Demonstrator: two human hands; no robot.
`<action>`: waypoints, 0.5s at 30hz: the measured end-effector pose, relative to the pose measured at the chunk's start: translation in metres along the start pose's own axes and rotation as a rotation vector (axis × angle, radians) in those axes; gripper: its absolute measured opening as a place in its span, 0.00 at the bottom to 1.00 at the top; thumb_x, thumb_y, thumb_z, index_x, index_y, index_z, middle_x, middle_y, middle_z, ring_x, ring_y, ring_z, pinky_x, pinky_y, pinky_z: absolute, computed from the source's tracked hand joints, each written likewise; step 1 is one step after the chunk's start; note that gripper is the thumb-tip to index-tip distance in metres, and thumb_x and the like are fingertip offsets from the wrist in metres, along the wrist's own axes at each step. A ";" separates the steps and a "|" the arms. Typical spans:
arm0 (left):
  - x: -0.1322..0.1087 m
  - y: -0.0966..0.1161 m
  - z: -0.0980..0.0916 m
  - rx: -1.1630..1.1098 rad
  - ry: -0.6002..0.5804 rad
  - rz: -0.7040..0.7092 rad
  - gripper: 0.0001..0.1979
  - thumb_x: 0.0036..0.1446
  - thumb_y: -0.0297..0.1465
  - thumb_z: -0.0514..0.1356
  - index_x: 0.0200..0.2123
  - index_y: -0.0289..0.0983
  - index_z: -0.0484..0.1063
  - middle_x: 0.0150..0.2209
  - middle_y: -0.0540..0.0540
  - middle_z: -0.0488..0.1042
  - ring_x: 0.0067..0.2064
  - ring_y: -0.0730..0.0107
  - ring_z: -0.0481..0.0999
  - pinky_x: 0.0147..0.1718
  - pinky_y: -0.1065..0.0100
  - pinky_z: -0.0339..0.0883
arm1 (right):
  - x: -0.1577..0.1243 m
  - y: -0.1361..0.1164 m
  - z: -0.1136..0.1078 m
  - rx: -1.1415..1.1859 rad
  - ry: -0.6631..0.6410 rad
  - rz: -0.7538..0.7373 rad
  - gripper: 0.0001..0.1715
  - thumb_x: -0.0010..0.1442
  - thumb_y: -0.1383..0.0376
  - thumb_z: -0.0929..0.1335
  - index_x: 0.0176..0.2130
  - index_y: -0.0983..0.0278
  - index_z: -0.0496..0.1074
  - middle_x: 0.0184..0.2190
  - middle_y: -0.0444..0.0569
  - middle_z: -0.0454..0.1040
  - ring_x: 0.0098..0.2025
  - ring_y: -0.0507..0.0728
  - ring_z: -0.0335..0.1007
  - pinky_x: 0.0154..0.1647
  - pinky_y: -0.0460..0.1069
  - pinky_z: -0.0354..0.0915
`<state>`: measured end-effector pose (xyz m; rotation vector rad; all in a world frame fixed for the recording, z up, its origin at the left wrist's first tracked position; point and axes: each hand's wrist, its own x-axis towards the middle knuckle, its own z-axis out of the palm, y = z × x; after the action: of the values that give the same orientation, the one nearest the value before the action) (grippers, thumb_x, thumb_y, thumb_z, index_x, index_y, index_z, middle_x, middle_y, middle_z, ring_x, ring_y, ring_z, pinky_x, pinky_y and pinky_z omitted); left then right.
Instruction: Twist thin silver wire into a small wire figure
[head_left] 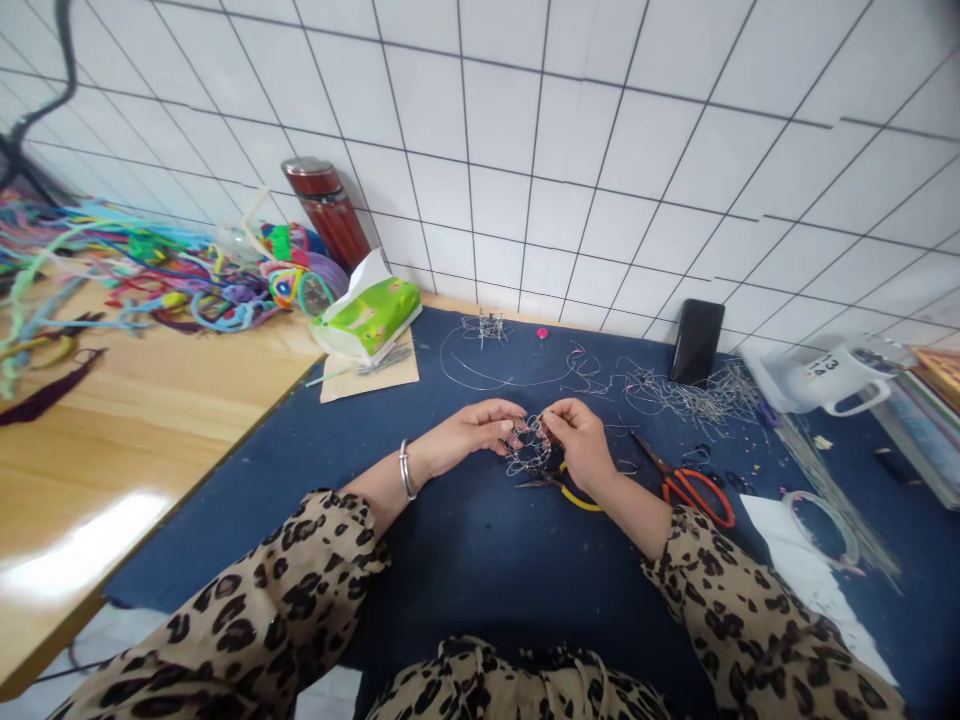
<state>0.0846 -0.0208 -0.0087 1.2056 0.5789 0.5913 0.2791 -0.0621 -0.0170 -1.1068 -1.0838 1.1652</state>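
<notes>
Between my hands is a small openwork shape of bent silver wire (531,452), held just over the dark blue mat (480,560). My left hand (484,432) grips its left side with fingers curled round the wire. On the other side my right hand (581,440) pinches the upper right of the wire between thumb and fingertips. Yellow-handled pliers (581,498) lie under and beside my right hand, partly covered by it. Further right rest orange-handled scissors (697,492), their blades pointing up and left.
Behind my hands lie another small wire piece (489,326), a pink bead-like thing (541,333) and a tangle of wire offcuts (697,392). A phone (697,342) leans on the tiled wall near a white mug (847,378). At left are a tissue pack (371,318), a red flask (326,210) and colourful pipe cleaners (187,290).
</notes>
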 end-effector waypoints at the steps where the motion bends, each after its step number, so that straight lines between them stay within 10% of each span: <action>1: 0.000 -0.001 0.000 0.000 0.019 -0.006 0.17 0.56 0.33 0.59 0.48 0.35 0.66 0.45 0.39 0.71 0.41 0.66 0.74 0.37 0.65 0.68 | 0.000 0.000 0.000 0.007 -0.001 -0.002 0.09 0.53 0.61 0.68 0.31 0.64 0.66 0.23 0.41 0.67 0.25 0.49 0.63 0.26 0.45 0.61; 15: 0.000 -0.003 0.009 0.166 0.059 -0.009 0.13 0.52 0.32 0.62 0.40 0.34 0.71 0.32 0.49 0.71 0.31 0.76 0.69 0.35 0.69 0.64 | -0.004 -0.005 -0.001 -0.038 -0.122 -0.035 0.08 0.53 0.61 0.69 0.30 0.63 0.68 0.23 0.41 0.67 0.24 0.49 0.62 0.26 0.45 0.61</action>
<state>0.0917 -0.0276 -0.0096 1.3446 0.6936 0.5809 0.2800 -0.0664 -0.0125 -1.0529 -1.2187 1.2009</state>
